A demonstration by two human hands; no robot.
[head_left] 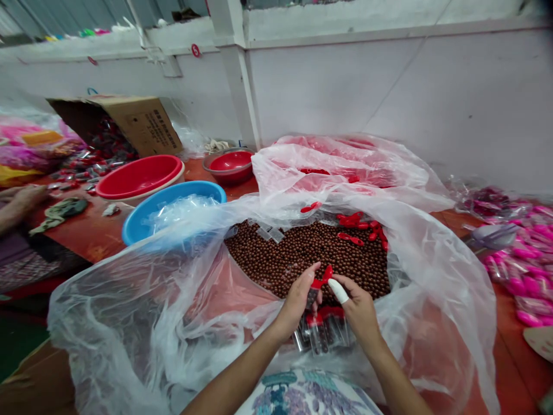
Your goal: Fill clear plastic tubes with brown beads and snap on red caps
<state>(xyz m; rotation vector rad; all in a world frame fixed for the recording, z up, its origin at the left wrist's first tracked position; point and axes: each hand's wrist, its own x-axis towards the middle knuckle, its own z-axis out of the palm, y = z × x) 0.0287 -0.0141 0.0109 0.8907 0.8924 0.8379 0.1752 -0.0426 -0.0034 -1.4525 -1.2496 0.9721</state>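
Over a heap of small brown balls [298, 253] in a spread clear plastic bag [125, 323], my two hands meet. My left hand [294, 302] is closed around a small clear tube [311, 297] with dark contents. At its mouth is a red spoon-shaped cap [327, 273], pinched by my right hand [359, 311], which has a white covering on one finger. Whether the cap is fully seated, I cannot tell. Below my hands lie several red-topped tubes [319, 337] with dark contents. Loose red spoon-shaped caps [352, 220] and clear tubes [271, 233] rest on the balls.
Left of the bag stand a blue basin [129, 229] holding clear plastic pieces and a red basin [138, 177]. Behind them, a tipped cardboard box [149, 124] spills packed items. A co-worker's hand [21, 204] shows far left. Pink packs [531, 271] lie at right.
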